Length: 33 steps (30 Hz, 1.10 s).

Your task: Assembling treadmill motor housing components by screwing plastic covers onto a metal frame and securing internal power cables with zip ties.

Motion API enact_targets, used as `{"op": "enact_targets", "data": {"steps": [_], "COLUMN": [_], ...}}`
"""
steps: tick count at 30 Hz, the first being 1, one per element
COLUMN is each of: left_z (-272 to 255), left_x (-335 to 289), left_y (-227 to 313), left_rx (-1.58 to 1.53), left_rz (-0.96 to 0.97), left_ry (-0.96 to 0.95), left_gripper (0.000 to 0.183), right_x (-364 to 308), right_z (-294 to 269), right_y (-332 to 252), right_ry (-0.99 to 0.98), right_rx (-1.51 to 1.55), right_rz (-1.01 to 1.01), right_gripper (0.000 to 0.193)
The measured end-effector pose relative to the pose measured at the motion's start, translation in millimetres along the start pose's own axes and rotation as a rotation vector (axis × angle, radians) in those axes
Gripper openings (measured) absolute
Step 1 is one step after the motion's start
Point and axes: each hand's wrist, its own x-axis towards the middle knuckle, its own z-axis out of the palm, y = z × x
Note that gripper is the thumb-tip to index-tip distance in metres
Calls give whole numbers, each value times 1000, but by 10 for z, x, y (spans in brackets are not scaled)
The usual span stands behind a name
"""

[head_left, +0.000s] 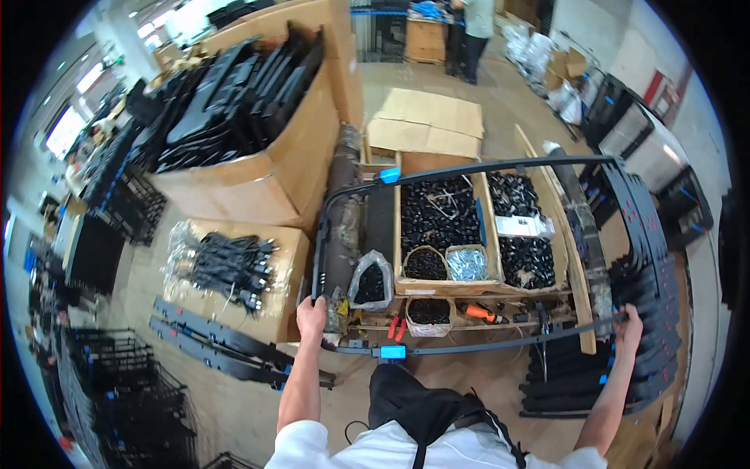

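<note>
Both of my hands hold a large black frame (500, 345) with rounded corners, stretched out over the workbench. My left hand (311, 317) is closed round its near left corner. My right hand (628, 325) grips the near bar toward the right end. A blue piece (393, 352) sits on the near bar, and another blue piece (389, 176) is on the far bar. Inside the frame's outline lie a carton (486, 234) of small black parts, a tub of silver screws (467, 264), and a clear bag of black parts (371, 284). An orange-and-black power tool (480, 314) and red-handled pliers (397, 327) lie near the bench's front edge.
Stacked black frames (637, 367) stand close on the right. At the left, a carton (291, 244) carries bundled black cables (234, 266), with black rails (215, 334) below it. Behind, a big carton (301, 160) holds black panels. A person (474, 35) stands far off.
</note>
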Motion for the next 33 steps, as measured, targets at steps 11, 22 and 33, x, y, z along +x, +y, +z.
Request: {"op": "enact_targets", "data": {"steps": [11,22,33], "left_z": [42,12,2617], "left_x": [-139,-179,-1691], "left_y": [196,479,2489], "left_rx": [457,738,289], "left_rz": [210,346,543], "left_ry": [100,82,-436], "left_gripper": [40,60,28], "right_x": [406,743,1276], "right_z": [319,-33,611], "right_y": [954,2460,3357], "right_ry": [89,-281,-385], "right_rx": [24,-891,-1398], "right_rz": [333,160,-154], "right_gripper": [17,41,36]}}
